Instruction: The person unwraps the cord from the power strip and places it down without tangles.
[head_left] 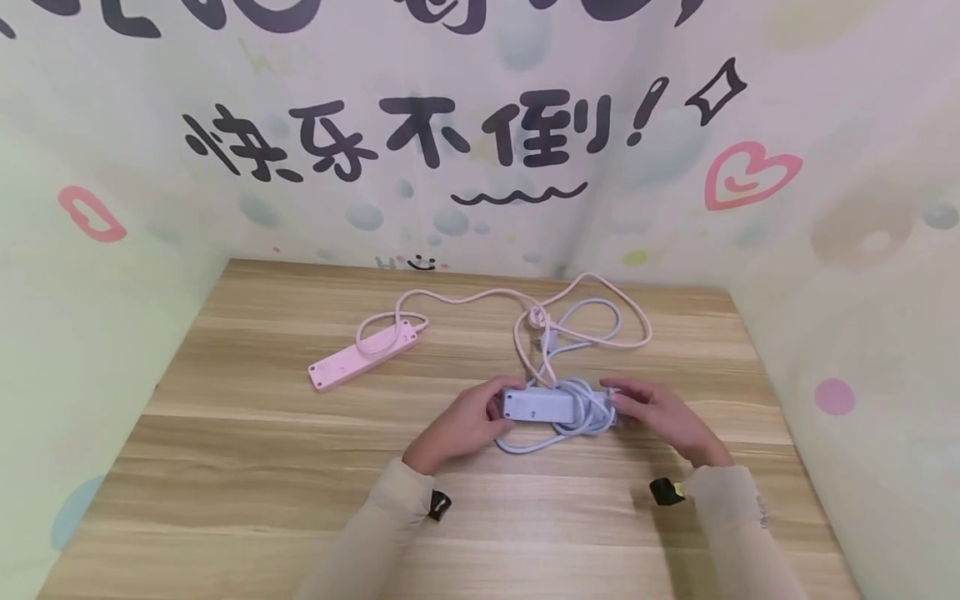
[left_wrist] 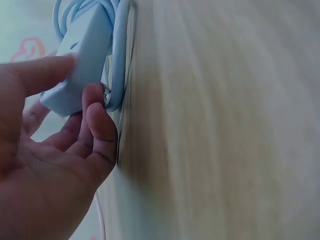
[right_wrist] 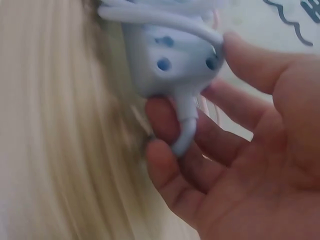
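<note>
A light blue power strip (head_left: 542, 405) lies crosswise between both hands, its own cord (head_left: 592, 408) looped around the right part of it. My left hand (head_left: 468, 417) grips the left end, thumb on one side and fingers curled under in the left wrist view, where the strip (left_wrist: 82, 65) tilts away. At the other end my right hand (head_left: 660, 410) holds the strip, with the thumb along its edge and fingers around the spot where the cord leaves the housing (right_wrist: 165, 65). The blue plug (head_left: 549, 340) rests behind the strip, partly covered by a pink cord.
A pink power strip (head_left: 362, 357) lies at the left on the wooden table (head_left: 300, 483). Its pink cord (head_left: 480, 293) runs right to a pink plug (head_left: 537, 317), crossing the blue cord (head_left: 618, 321). A printed cloth (head_left: 480, 225) hangs at the table's back edge and sides.
</note>
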